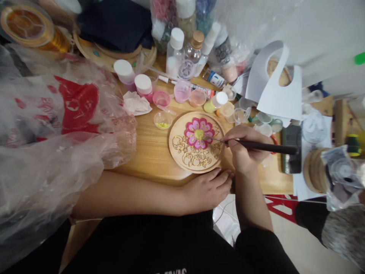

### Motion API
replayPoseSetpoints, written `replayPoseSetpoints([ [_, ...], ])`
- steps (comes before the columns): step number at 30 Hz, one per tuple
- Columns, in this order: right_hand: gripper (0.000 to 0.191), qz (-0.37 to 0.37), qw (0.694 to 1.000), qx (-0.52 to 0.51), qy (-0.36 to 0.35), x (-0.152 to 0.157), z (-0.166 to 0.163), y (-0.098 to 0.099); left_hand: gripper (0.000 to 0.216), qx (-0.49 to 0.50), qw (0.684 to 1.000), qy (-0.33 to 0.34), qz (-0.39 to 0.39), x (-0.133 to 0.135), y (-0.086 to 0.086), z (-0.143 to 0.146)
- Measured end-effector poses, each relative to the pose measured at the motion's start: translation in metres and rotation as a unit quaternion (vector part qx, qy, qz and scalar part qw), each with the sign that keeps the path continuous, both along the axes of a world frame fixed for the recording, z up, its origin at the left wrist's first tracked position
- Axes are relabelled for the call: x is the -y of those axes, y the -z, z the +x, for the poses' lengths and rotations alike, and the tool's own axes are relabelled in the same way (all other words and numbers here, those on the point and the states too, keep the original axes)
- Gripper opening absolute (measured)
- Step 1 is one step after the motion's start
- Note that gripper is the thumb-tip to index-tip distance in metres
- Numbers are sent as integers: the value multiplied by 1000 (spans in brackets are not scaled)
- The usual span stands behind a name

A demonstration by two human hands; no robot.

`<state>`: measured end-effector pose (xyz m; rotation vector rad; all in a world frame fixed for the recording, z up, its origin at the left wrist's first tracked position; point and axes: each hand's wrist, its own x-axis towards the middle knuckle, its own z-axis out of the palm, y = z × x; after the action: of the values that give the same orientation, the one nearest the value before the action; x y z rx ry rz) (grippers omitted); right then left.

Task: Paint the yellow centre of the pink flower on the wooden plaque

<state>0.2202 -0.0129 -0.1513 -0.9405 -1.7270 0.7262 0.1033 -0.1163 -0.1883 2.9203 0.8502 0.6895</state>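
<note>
My right hand (246,148) is closed round the dark handle of a slender tool (265,146). Its thin, metallic-looking tip reaches the flower's yellow centre on a round wooden plaque (176,152); whether it touches is too fine to make out. Pink petals (196,125) with a darker rim surround that centre, and gold wire scrolls (196,156) curl over the bare wood below. Along the table's front edge, just below the plaque, my left hand (209,190) lies flat with its fingers stretched out, holding nothing. A small clear cup (162,121) with yellow contents stands left of the plaque.
Behind the plaque sit small cups of pink (161,98) and lilac (181,91) material, among several bottles (175,53). Crumpled plastic bags (57,114) cover the left side. At right are a dark phone-like object (291,150) and a wooden spool (313,171).
</note>
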Motion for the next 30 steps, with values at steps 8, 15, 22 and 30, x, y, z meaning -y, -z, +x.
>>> replayPoseSetpoints([
  [8, 17, -24, 999, 24, 10, 2, -1, -2, 35, 16, 1000, -4, 4, 0, 2, 1],
  [15, 16, -26, 999, 39, 4, 2, -1, 0, 35, 6, 1000, 4, -9, 0, 0, 0],
  [22, 16, -36, 998, 41, 11, 2, -2, -3, 36, -1, 1000, 0, -3, 0, 0, 0],
  [30, 15, -23, 998, 53, -14, 2, -1, -1, 37, 12, 1000, -6, 2, -1, 0, 0],
])
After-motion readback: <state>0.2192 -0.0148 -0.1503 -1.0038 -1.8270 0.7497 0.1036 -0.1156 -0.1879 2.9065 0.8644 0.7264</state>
